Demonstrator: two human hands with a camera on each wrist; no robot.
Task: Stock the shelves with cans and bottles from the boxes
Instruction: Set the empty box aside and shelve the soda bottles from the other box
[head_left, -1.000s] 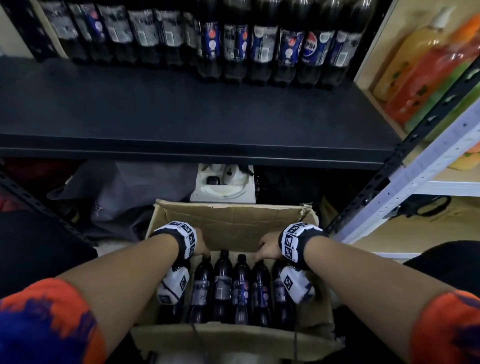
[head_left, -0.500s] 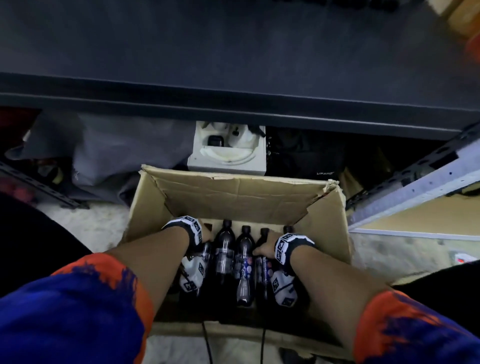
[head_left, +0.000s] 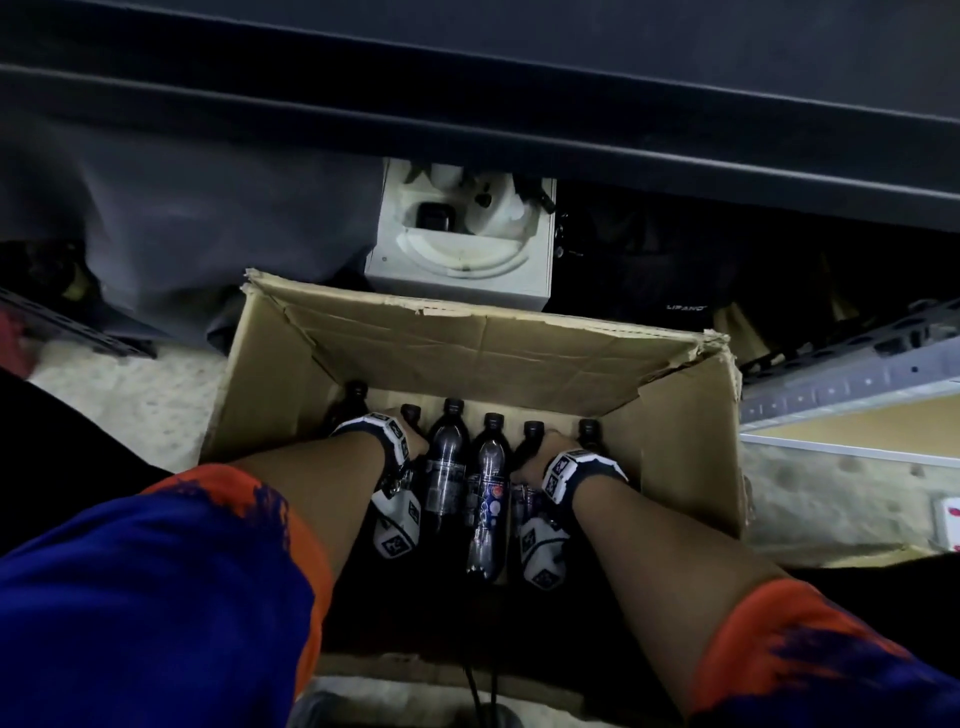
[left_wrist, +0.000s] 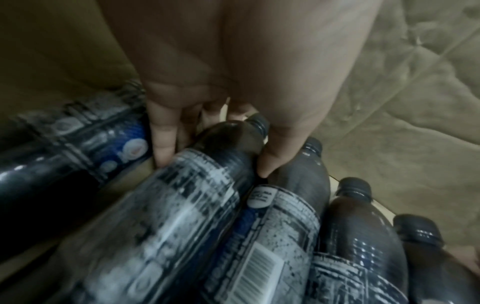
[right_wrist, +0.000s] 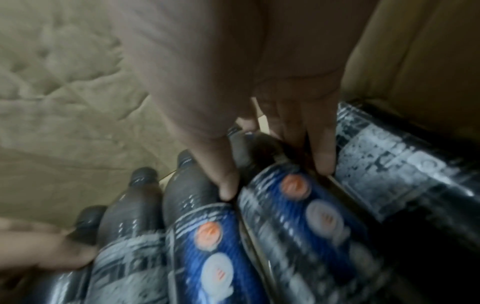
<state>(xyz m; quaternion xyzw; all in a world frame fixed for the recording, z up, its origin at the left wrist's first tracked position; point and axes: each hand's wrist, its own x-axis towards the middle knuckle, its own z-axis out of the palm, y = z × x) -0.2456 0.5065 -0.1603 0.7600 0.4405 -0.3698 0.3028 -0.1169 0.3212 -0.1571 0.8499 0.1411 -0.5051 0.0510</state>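
Note:
An open cardboard box stands on the floor with several dark cola bottles upright in a row. My left hand grips the shoulder of the second bottle from the left. In the left wrist view the left hand has thumb and fingers around that bottle. My right hand grips the second bottle from the right. The right wrist view shows the right hand clasping its blue-labelled bottle. Two bottles stand free between my hands. The dark shelf runs overhead.
A white foam packing block sits just behind the box under the shelf. Grey cloth lies to its left and a black bag to its right. A metal rack upright slants at the right. The box's far wall is torn.
My view has tipped down, so the shelf's row of bottles is out of sight. Both hands dropped from the box's far wall onto bottles and closed around them.

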